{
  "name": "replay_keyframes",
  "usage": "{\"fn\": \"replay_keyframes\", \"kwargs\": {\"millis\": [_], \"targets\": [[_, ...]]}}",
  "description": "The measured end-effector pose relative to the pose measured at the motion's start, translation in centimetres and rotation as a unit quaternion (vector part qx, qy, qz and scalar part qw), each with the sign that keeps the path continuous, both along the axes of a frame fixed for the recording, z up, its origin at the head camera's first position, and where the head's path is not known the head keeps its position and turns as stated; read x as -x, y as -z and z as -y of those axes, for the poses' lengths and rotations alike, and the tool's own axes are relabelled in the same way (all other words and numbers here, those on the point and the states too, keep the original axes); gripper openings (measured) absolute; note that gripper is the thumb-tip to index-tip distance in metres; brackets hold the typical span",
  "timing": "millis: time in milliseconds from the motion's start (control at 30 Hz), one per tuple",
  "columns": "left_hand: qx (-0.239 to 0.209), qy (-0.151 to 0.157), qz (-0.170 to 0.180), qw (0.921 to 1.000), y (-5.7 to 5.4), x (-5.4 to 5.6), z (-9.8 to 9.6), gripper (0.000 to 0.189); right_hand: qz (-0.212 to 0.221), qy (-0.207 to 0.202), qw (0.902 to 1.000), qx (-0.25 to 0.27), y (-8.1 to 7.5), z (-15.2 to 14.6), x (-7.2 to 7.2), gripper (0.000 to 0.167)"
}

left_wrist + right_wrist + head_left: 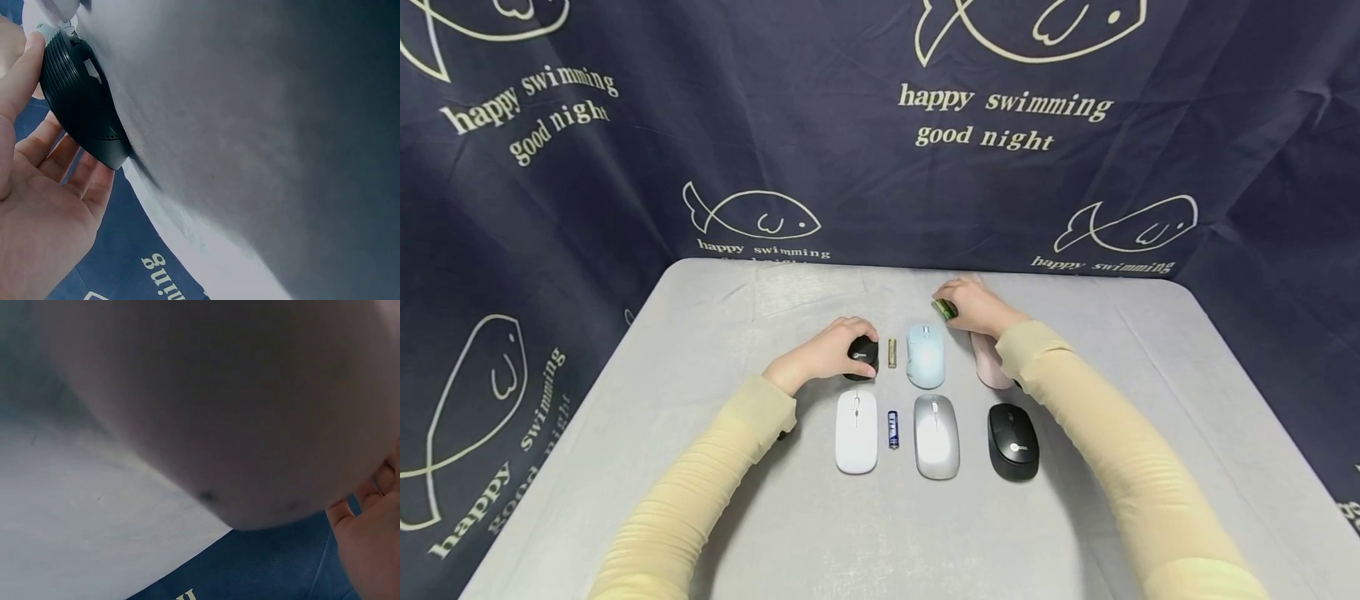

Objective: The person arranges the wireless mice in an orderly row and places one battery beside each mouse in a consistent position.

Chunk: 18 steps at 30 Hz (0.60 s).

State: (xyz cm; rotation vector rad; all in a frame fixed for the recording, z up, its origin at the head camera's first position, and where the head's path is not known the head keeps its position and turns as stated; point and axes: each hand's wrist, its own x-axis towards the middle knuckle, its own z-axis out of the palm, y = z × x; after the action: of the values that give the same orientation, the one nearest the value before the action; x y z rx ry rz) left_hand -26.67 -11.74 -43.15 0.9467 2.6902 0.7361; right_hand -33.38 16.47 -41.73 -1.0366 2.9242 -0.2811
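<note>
My left hand (827,350) grips a black mouse (865,350) at the left of the back row. In the left wrist view, thumb and fingers lie on opposite sides of that mouse (84,103), its ribbed side facing the camera. At the back of the table my right hand (973,304) pinches a green battery (946,309). A pink mouse (992,367) lies beneath the right wrist, partly hidden by the sleeve. A large blurred shape covers much of the right wrist view, with the right hand's fingers (372,500) at its edge and the battery hidden.
Between the arms lie a light blue mouse (926,358), a white mouse (856,433), a silver mouse (936,437) and another black mouse (1013,442). A gold battery (892,352) and a blue battery (892,429) stand in line between the columns. Dark printed cloth (865,150) hangs behind the table.
</note>
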Motion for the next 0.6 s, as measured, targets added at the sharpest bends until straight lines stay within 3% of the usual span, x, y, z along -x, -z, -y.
{"fn": "replay_keyframes", "kwargs": {"millis": [600], "targets": [[-0.002,-0.002,0.002,1.0,-0.06,-0.03,-0.08,0.052,-0.027,-0.024,0.9988,-0.034,0.54,-0.04,0.83,0.048]]}}
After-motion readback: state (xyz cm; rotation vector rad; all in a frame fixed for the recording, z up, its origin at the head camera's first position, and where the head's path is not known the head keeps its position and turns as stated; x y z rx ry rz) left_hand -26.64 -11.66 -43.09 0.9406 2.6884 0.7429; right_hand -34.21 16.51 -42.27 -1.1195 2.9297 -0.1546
